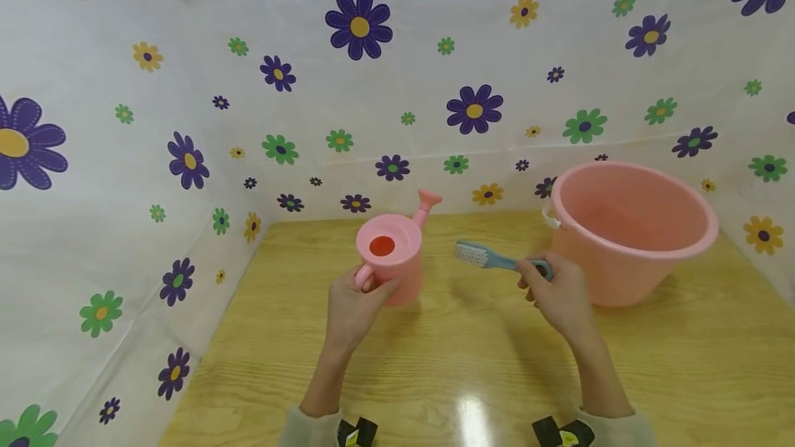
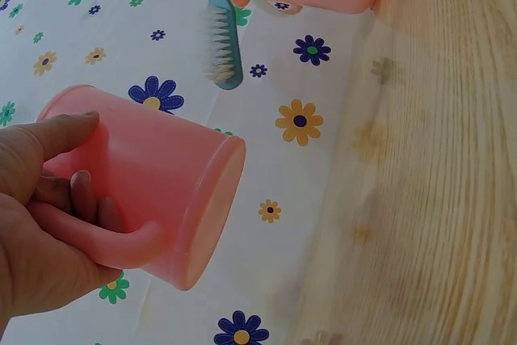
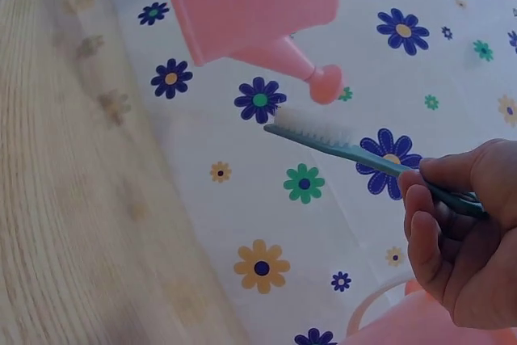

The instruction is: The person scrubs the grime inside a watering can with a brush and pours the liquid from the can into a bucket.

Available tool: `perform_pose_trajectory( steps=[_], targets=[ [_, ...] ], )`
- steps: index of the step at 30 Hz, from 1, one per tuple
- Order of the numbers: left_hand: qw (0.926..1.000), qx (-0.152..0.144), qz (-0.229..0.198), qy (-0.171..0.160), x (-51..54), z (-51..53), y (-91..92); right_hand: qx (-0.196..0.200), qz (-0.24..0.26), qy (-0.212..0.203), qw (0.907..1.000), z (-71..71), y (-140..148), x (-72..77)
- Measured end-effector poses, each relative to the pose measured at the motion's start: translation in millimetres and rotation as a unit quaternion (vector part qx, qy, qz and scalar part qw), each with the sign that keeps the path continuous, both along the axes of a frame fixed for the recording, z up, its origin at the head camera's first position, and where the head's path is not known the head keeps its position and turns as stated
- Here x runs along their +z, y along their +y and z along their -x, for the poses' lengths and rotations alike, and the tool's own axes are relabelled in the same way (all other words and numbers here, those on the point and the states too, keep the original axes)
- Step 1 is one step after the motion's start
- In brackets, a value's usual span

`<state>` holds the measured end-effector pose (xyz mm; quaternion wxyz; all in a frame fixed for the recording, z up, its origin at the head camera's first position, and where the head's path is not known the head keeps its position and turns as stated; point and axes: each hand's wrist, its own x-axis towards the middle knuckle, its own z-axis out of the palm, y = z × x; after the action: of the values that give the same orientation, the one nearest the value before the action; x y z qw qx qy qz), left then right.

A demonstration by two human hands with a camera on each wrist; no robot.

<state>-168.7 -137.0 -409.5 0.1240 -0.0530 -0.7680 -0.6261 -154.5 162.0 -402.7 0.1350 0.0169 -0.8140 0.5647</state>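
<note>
A pink watering can (image 1: 406, 274) is gripped by its handle in my left hand (image 1: 354, 309), thumb pressed along its side. Its spout points away to the right, and the left wrist view shows the can (image 2: 153, 175) lifted off the table. My right hand (image 1: 559, 295) holds a blue scrub brush (image 1: 497, 260) by its handle end. The brush's white bristles (image 3: 311, 128) face the can in the right wrist view, a short gap from the spout (image 3: 283, 61). Brush and can do not touch.
A large pink bucket (image 1: 611, 271) with a white handle piece stands on the wooden table (image 1: 435, 371), just right of my right hand. A white flower-printed sheet (image 1: 410, 74) hangs behind the table and along its sides.
</note>
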Motion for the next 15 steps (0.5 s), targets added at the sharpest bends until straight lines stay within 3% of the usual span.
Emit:
perform_pose_trajectory(
  steps=[10, 15],
  targets=[
    [0.9999, -0.010, 0.009, 0.004, -5.4, 0.6, 4.8, -0.025, 0.083, 0.061, 0.9943, -7.4, -1, 11.4],
    [0.9998, -0.018, 0.006, -0.004, -5.3, -1.7, 9.9, -0.055, 0.172, 0.084, 0.9799, -10.3, -6, 14.6]
  ],
)
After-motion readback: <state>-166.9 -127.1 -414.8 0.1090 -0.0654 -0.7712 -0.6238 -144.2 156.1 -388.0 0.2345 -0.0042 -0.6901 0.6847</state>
